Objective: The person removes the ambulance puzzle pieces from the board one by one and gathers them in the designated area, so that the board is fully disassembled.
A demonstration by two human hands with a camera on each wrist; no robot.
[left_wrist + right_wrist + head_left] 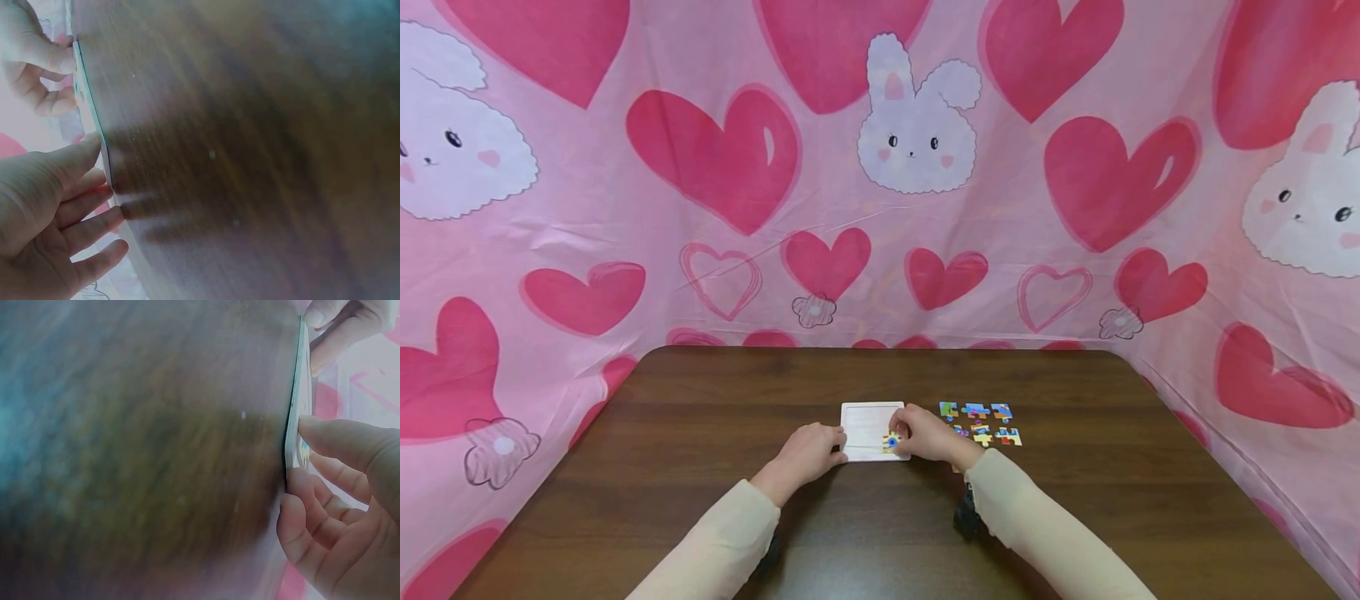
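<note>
A white puzzle tray (867, 425) lies flat on the table, its shallow recess mostly bare. At its left edge, near the front corner, my left hand (810, 452) holds it with thumb and fingertips; the left wrist view shows that thumb (87, 150) right at the rim. In the tray's front right corner is a yellow and blue jigsaw piece (891, 442). My right hand (927, 433) reaches over the right rim and pinches this piece between thumb and curled fingers, which partly cover it. The tray (294, 425) appears edge-on in the right wrist view.
Loose jigsaw pieces (976, 411) lie in rows right of the tray, some partly behind my right hand and wrist. The brown wooden table (715, 417) ends at a pink curtain (850, 200) with hearts and rabbits, which surrounds it at the back and sides.
</note>
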